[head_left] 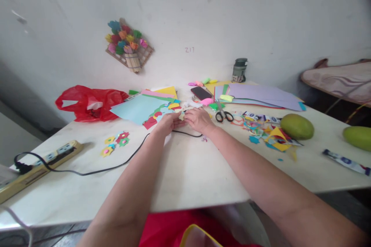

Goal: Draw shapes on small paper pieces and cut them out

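Both of my hands meet at the middle of the white table, fingertips close together. My left hand (169, 122) has its fingers pressed together at a small pale paper piece (181, 116). My right hand (199, 120) bends its fingers over the right side of that piece; what lies under them is hidden. Colourful cut paper shapes (156, 117) lie just beyond my left hand. A black cable (188, 134) passes close below both hands. Scissors (223, 116) with black handles rest to the right of my right hand.
Paper flowers (106, 151) and a power strip (40, 168) are on the left, near a red plastic bag (84, 102). Coloured sheets (261, 94), a phone (201, 93), paper scraps (275, 137), a green fruit (297, 126) and a tube (346, 162) lie further right.
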Demonstrator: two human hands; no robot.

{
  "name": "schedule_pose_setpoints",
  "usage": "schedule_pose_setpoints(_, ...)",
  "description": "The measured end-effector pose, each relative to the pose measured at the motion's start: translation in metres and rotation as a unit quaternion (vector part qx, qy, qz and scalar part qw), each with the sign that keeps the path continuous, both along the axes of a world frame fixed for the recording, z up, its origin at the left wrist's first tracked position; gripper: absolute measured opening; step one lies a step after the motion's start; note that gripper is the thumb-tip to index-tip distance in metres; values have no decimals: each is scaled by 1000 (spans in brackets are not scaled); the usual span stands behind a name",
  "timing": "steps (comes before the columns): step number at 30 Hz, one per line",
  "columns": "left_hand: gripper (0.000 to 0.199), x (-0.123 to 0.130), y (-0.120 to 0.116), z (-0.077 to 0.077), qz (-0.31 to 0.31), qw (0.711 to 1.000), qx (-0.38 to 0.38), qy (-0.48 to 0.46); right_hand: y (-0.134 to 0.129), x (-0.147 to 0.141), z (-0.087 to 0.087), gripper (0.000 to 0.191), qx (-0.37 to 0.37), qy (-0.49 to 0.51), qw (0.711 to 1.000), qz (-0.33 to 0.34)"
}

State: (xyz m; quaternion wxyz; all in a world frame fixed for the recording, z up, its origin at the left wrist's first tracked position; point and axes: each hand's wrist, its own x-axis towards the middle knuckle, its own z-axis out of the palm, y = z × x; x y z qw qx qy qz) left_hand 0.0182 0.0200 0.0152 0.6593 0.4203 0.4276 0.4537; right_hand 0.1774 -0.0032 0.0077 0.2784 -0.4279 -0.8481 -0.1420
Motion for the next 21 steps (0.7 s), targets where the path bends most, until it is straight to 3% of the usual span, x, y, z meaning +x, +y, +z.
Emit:
schedule_pose_setpoints(3,7,-2,0,-3,-25,999,30,4,4,0,-5,18,-11,68,997,17)
schedule_pose_setpoints(6,12,-3,-2,-3,-28,999,35,11,11,0,-9,23,-53,205,977,22)
schedule_pose_setpoints(11,13,-1,-4,1,-48,997,42,32,11,4,-4,21,-193,411,888,-70)
schedule_pose_setpoints(16,14,0,-4,0,-77,995,48,47,0,0,3,19,-324,472,819,-43)
schedule_pose_setpoints(21,20,3,-6,-1,-98,992,48,59,0,-5,1,12,-342,523,780,-27)
